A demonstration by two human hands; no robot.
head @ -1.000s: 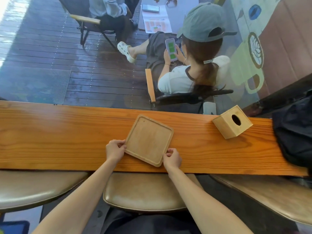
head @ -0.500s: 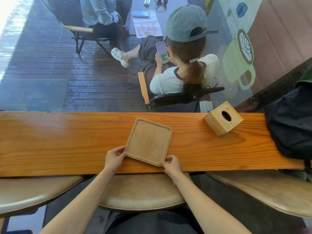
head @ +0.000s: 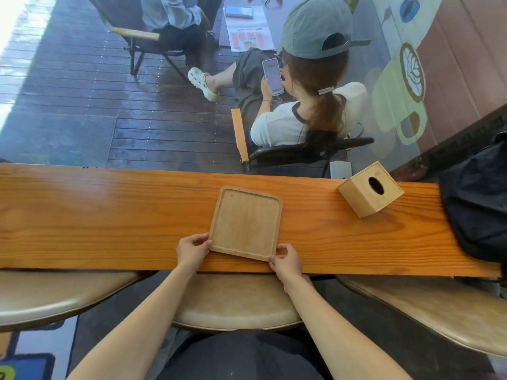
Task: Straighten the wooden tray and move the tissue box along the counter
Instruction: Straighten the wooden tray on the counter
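I have one head-worn wide-angle view, facing forward and steeply down, close above the left hand (head: pixel 192 252) and right hand (head: pixel 286 263) at the long orange-brown wooden counter (head: pixel 109 215).

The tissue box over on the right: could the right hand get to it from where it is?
Probably yes. The right hand rests at the wooden tray's near corner, and only bare counter lies between it and the tissue box. The black bag sits beyond the box.
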